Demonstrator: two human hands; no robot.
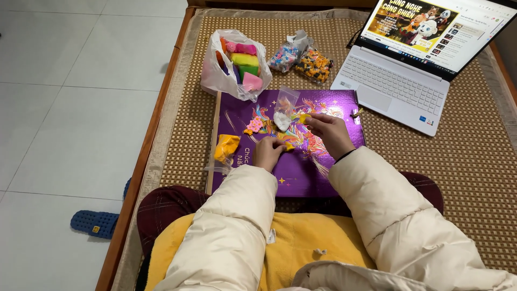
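Woven mat [463,161] over wood-framed bed, tiled floor at 9 o'clock. One purple box [301,172], one laptop [398,86] at 1 o'clock, three bags. Left hand [267,152] fingers pinch yellow clay bit [289,146]; right hand [332,132] fingers pinch yellow clay lump [305,118], both over box.

Two hands are in view, the left hand [267,152] and the right hand [332,133]. One purple board [301,172] lies on one woven mat [474,161]. There is one open laptop [401,89], one white bag of coloured blocks [235,63], two small clear packets [301,58] of mixed pieces, one yellow lump [226,146], one pink piece [254,125], and one blue slipper [95,222] on the floor.
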